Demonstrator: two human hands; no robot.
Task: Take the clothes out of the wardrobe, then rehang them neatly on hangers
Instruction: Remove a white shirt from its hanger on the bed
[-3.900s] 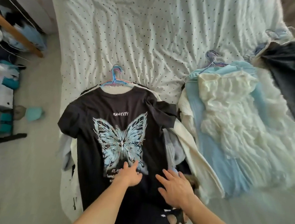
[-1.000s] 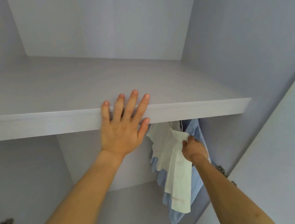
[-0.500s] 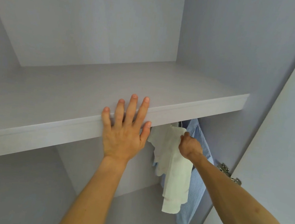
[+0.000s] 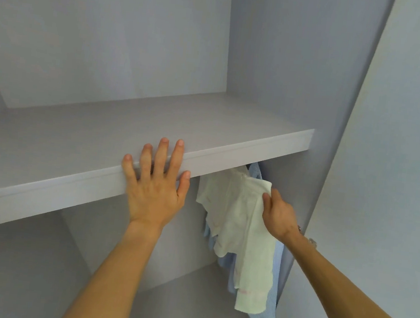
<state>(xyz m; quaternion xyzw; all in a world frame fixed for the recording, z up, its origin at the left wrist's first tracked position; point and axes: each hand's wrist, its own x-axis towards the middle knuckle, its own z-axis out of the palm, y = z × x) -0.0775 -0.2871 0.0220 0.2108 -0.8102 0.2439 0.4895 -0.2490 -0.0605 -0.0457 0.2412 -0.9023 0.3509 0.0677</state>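
White garment (image 4: 238, 222) — below the shelf (image 4: 244, 147), five o'clock, against a blue shirt (image 4: 269, 309). Our right hand (image 4: 278, 216) pinches its top; our left hand (image 4: 155, 192) lies flat on the shelf edge. Best we lift upward first — no tugging.

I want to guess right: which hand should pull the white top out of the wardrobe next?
Probably the right hand. It pinches the white top hanging under the shelf, while the left hand rests flat on the shelf's edge, apart from the top.

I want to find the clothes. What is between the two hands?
In the head view, the white garment hangs between the left hand, flat on the shelf edge, and the right hand pinching its top.
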